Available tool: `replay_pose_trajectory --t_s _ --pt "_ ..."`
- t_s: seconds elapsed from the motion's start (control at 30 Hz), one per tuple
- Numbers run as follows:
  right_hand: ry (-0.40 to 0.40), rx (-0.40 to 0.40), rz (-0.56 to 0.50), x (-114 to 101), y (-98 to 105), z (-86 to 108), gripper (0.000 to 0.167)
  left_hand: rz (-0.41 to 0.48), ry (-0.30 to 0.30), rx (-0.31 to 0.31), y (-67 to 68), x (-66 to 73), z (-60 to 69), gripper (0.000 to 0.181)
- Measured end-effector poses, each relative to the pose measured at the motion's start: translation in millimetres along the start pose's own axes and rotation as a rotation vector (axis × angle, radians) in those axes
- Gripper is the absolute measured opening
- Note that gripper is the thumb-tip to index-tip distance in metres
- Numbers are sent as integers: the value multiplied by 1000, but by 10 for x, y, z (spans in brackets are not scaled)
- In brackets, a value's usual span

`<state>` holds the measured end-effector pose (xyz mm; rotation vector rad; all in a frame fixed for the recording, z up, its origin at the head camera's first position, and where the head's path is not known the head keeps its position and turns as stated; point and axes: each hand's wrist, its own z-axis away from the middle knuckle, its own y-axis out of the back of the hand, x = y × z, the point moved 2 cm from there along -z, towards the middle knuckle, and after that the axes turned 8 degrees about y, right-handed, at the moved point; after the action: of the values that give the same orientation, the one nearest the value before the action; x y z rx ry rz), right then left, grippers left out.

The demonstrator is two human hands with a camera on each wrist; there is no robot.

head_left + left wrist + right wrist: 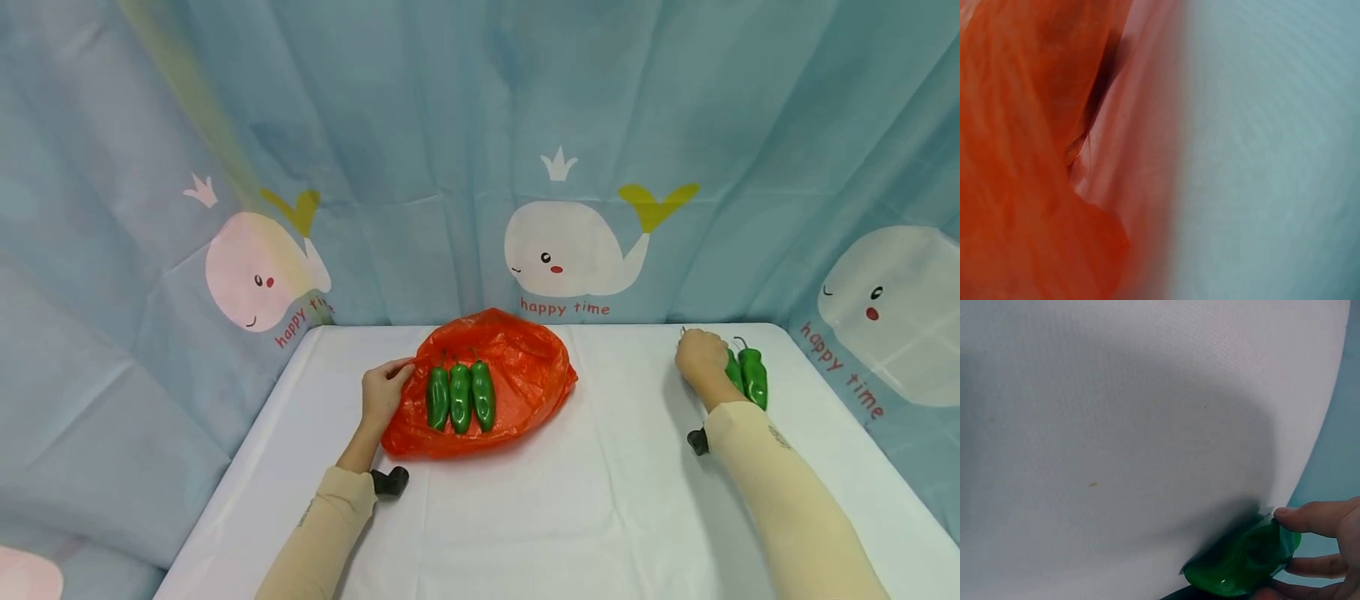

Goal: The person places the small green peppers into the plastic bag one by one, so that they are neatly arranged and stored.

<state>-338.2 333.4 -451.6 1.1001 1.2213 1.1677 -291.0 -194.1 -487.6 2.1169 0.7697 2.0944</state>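
Note:
A red plastic bag (525,396) lies spread open on the table, with three green peppers (460,398) side by side on it. My left hand (382,392) pinches the bag's left edge between thumb and fingers. In the left wrist view, the blurred bag (1029,150) fills the left side. At the table's far right, my right hand (701,358) grips a green pepper (1235,562) near one end, thumb on one side and fingers on the other. Just right of that hand lie two more green peppers (753,377), one partly hidden by it.
A white cloth covers the table (517,525). Blue curtains (420,167) printed with whales stand along the back and both sides. A black wrist mount (390,482) sits at the left cuff, another (698,441) at the right.

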Motion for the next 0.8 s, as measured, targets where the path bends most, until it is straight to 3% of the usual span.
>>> replay_pose_trajectory --t_s 0.5,0.8 --pt "-23 -50 -26 -25 25 -4 41 8 2 -11 -7 -14 -20 25" --pt "-30 -26 -74 -21 53 35 40 -9 14 -8 -9 -13 -9 26"
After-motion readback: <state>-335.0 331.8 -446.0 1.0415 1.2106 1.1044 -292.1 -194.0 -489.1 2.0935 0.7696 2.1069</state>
